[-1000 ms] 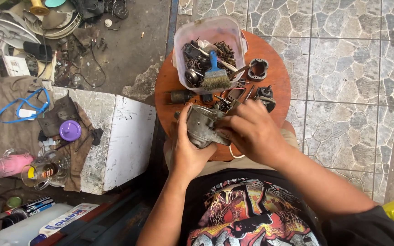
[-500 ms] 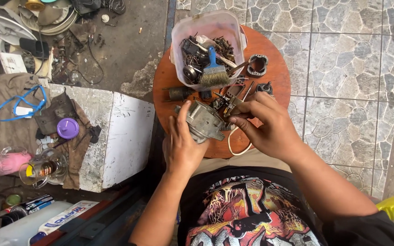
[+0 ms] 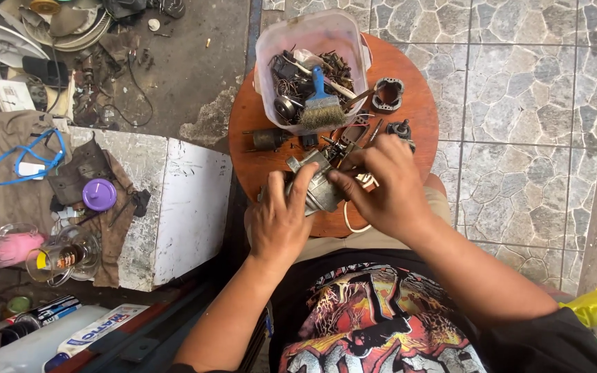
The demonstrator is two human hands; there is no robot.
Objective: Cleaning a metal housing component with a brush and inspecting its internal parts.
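The left hand (image 3: 279,220) and right hand (image 3: 381,185) are both gripping a grey metal motor part (image 3: 319,185) over the round counter (image 3: 257,162), with a plastic tub (image 3: 312,34) at twelve o'clock.

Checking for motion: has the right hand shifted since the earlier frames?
Yes. The right hand has moved left, off the round table's right edge, onto the metal part.

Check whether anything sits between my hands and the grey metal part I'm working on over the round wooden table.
Nothing visible does. The left hand and right hand already grip the grey metal part directly, above the round wooden table.
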